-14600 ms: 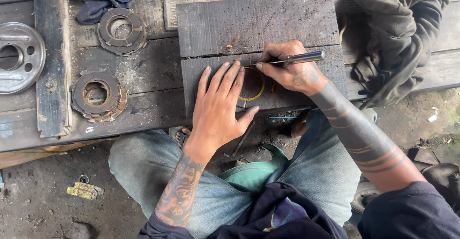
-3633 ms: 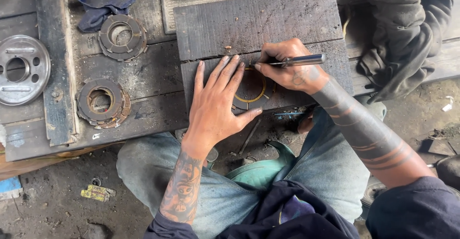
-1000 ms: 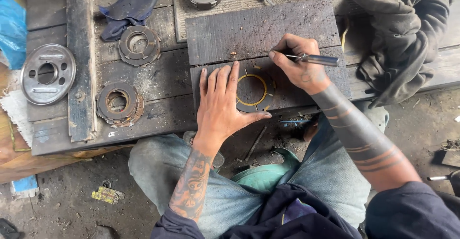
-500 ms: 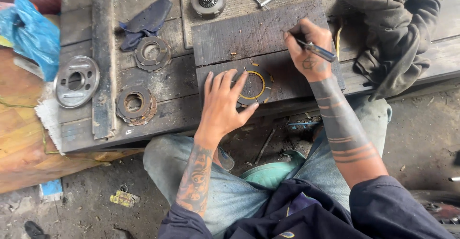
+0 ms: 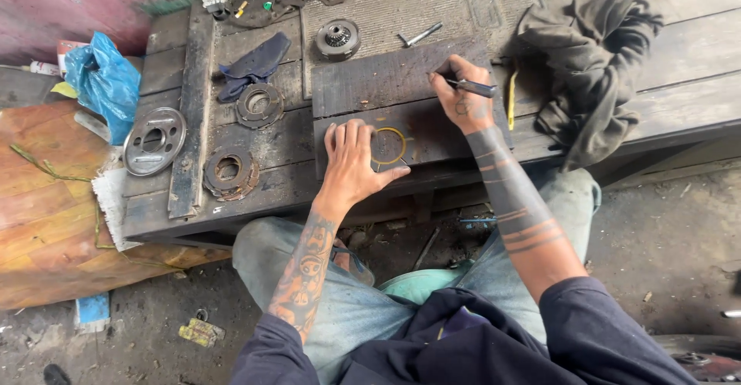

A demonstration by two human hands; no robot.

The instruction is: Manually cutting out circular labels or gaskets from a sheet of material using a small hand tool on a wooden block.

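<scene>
Since the last views, the right hand (image 5: 463, 99) has lifted off the brass ring (image 5: 387, 146) and moved toward 1 o'clock of it, its fingers closed around a dark pen-like marking tool (image 5: 472, 87) whose tip now meets the dark slab (image 5: 401, 84) well clear of the ring; in my judgement the tracing around the ring has paused or finished. The left hand (image 5: 351, 161) remains pressed flat on the slab, fingers spread and gripping nothing, thumb and forefinger flanking the ring at its 9 o'clock side. The ring lies flat near the slab's front edge on the wooden bench (image 5: 679, 53). Count: one brass ring; one marking tool; two rusty round clutch-type parts (image 5: 230, 173) at 9 o'clock of the left hand; one pale perforated metal disc (image 5: 154, 140) further out at 9 o'clock; one toothed gear hub (image 5: 337, 39) at 12 o'clock; one loose bolt (image 5: 421, 35) beside it; one dark blue rag (image 5: 253, 62); one grey-green cloth (image 5: 590, 69) at 3 o'clock; one blue plastic bag (image 5: 104, 80) off the bench's left end.
</scene>
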